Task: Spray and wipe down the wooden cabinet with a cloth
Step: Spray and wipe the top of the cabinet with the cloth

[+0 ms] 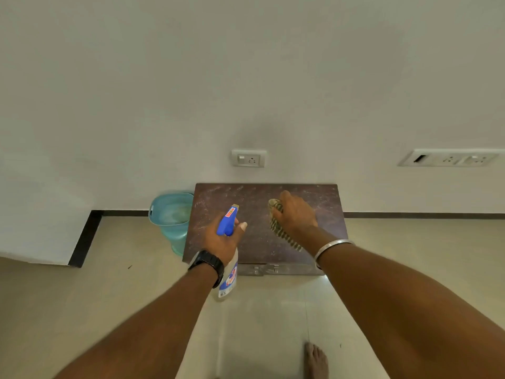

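Two hands at work. Left hand [221, 239]: fingers wrapped around blue-headed clear plastic spray bottle [228, 253]. Right hand [293, 216]: fingers clutching striped cloth [278, 222] against dusty dark wooden cabinet [254, 198] beneath. Step: wiping; next, likely fresh spray beyond fingertips.

Single head-worn wide-angle view, forward and down from above, toward cabinet [262, 222] and wall [246, 77].

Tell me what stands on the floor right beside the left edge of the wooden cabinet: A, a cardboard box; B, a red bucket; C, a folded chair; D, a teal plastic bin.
D: a teal plastic bin stands against the wall right beside the left edge of the wooden cabinet.
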